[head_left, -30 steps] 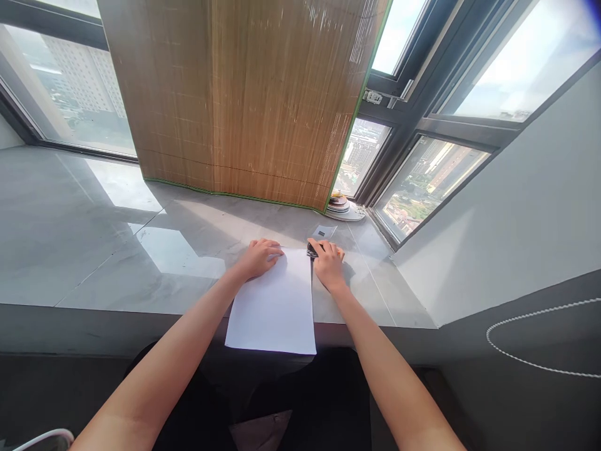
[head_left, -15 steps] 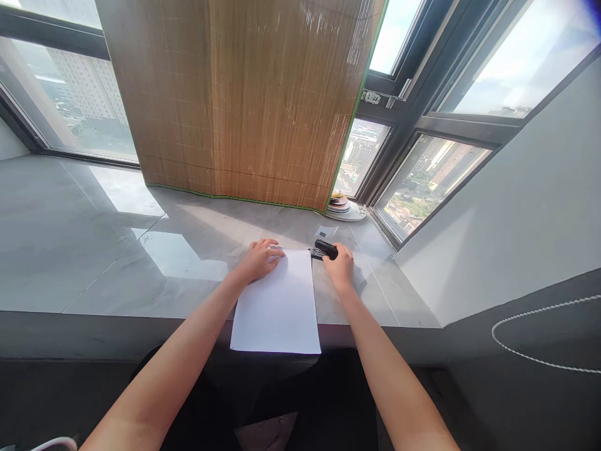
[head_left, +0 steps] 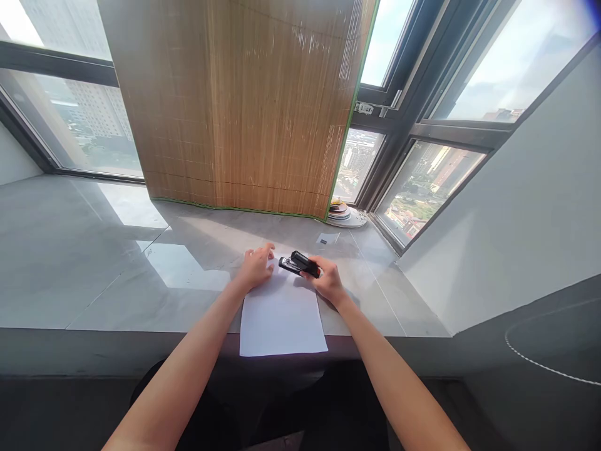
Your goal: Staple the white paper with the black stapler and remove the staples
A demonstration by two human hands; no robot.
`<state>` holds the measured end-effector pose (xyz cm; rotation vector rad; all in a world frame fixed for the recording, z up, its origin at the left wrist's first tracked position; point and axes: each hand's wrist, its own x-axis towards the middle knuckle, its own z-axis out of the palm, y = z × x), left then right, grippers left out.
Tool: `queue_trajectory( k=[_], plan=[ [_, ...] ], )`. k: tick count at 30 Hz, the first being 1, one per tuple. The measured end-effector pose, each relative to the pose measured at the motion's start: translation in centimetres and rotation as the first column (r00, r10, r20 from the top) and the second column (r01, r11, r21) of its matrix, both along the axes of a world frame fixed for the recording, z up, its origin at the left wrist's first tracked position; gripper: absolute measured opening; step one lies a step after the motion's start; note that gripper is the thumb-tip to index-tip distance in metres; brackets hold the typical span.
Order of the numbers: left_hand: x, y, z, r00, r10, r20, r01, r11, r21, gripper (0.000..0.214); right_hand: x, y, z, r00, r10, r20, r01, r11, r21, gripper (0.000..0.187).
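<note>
Head view: the right hand [head_left: 328,280] grips a black stapler [head_left: 300,264] by its rear end, thumb below and fingers on the near side. The stapler sits over the upper part of a white sheet of paper [head_left: 283,329], its arm and base spread apart at the front and its nose aimed toward the left hand [head_left: 256,269]. That hand holds nothing that can be seen; its fingers are parted and loosely bent at the upper left edge of the paper (whether they press on it, I cannot tell). The paper lies on a gray marbled windowsill [head_left: 113,307], its lower edge reaching out past the sill's front edge.

Just beyond the stapler, to the right, a small flat packet [head_left: 327,239] with a dark mark lies on the sill. Farther back, a stack of plates [head_left: 344,215] stands in the corner near the window frame [head_left: 401,141]. A bamboo blind [head_left: 235,113] with green edging hangs behind the work, down to the sill. At far right, a white cord [head_left: 549,369] loops below the pale wall [head_left: 498,250].
</note>
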<state>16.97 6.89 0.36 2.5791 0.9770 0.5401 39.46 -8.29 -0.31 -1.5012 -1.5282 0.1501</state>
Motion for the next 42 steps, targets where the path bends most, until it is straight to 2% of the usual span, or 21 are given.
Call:
queue_trajectory(
  k=[3,9,13,15,17,19,21,23,24,26,28,31,35,38,40,42],
  plan=[
    [0.1,0.7,-0.4,0.999,0.005,0.036,-0.005,1.0,-0.011,0.056,-0.3,0.0,-0.1,0.995,0.087,0.044,-0.083,0.994,-0.072,0.027],
    [0.1,1.1,-0.9,0.998,-0.036,0.046,0.037,0.999,-0.015,0.06,-0.5,0.4,-0.2,0.987,0.148,0.064,-0.138,0.98,-0.145,0.027],
    [0.0,0.6,-0.7,0.999,-0.031,0.012,0.031,0.999,0.023,0.051,-0.8,0.5,0.1,0.978,0.201,0.062,-0.188,0.967,-0.17,0.025],
    [0.0,0.2,-0.5,1.0,-0.022,-0.013,0.023,0.999,0.043,0.048,-0.8,0.6,0.3,0.973,0.232,0.02,-0.224,0.956,-0.19,0.03],
    [-0.2,-0.4,0.0,1.0,0.03,-0.007,-0.03,0.997,0.067,0.048,-0.3,0.7,0.4,0.968,0.247,-0.049,-0.252,0.951,-0.182,0.043],
    [-0.9,-0.8,0.6,0.982,0.185,0.033,-0.187,0.977,0.1,0.045,0.6,0.8,0.4,0.977,0.14,-0.161,-0.159,0.981,-0.11,0.043],
    [-2.6,-0.7,1.2,0.918,0.389,0.076,-0.396,0.91,0.123,0.04,2.0,0.9,0.3,0.937,-0.119,-0.328,0.109,0.993,-0.047,0.031],
    [-5.1,0.2,1.6,0.837,0.543,0.058,-0.546,0.828,0.13,0.038,3.5,0.9,0.0,0.801,-0.356,-0.482,0.368,0.927,-0.072,0.026],
    [-6.6,0.8,1.7,0.8,0.599,0.013,-0.595,0.792,0.134,0.041,4.1,0.9,-0.2,0.741,-0.417,-0.527,0.434,0.896,-0.098,0.026],
    [-9.4,2.4,1.5,0.697,0.707,-0.12,-0.704,0.706,0.071,0.052,5.2,1.0,-0.5,0.695,-0.439,-0.569,0.454,0.882,-0.125,0.025],
    [-11.5,3.7,1.0,0.645,0.733,-0.215,-0.749,0.663,0.013,0.062,5.6,1.1,-0.6,0.709,-0.403,-0.579,0.413,0.902,-0.123,0.025],
    [-12.9,4.4,0.2,0.638,0.732,-0.237,-0.743,0.667,0.061,0.067,5.3,1.3,-0.7,0.769,-0.361,-0.527,0.341,0.93,-0.14,0.024],
    [-12.5,4.1,0.0,0.635,0.736,-0.234,-0.736,0.668,0.106,0.066,4.2,1.4,-0.7,0.926,-0.265,-0.268,0.216,0.956,-0.199,0.026],
    [-12.1,4.1,0.3,0.632,0.739,-0.233,-0.739,0.665,0.107,0.066,3.4,1.1,-0.3,0.977,-0.171,-0.127,0.136,0.96,-0.245,0.026],
    [-12.1,4.2,0.3,0.631,0.741,-0.231,-0.739,0.664,0.113,0.067,2.9,0.8,0.3,0.981,-0.151,-0.125,0.119,0.966,-0.23,0.029],
    [-12.3,4.4,0.1,0.633,0.739,-0.229,-0.737,0.666,0.115,0.067,2.5,0.4,1.0,0.981,-0.054,-0.186,0.022,0.985,-0.169,0.037]
  ],
)
